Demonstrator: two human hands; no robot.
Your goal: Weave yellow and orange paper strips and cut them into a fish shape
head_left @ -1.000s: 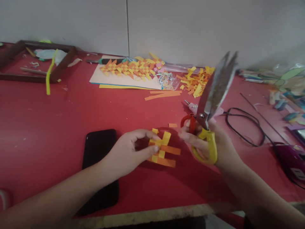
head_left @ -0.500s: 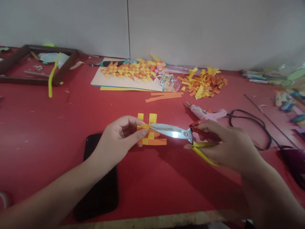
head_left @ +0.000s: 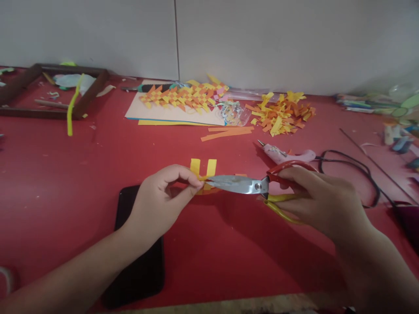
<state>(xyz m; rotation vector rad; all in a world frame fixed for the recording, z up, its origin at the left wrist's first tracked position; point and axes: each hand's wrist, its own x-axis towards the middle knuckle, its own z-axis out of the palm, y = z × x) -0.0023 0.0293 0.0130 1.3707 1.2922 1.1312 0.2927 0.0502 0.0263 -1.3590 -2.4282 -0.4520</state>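
Observation:
My left hand (head_left: 170,189) pinches a small piece woven from yellow and orange paper strips (head_left: 211,166) between thumb and forefinger. Two yellow strip ends stick up from it, and the fingers hide part of the weave. In my right hand (head_left: 314,196) is a pair of scissors (head_left: 235,184) with one red and one yellow handle. Their blades look nearly closed and point left, tips touching the paper at my left fingertips. Under my left forearm lies a black phone (head_left: 144,266).
Behind stand a woven paper band (head_left: 183,96) on cardstock (head_left: 137,109), loose orange strips (head_left: 225,133) and a heap of paper pieces (head_left: 281,113). A pink glue gun (head_left: 278,152) with a black cord lies right. A brown frame (head_left: 39,112) sits far left.
The woven piece has tilted so its face shows less. The scissors have shifted slightly, their blades now more level, with the tips still at the paper.

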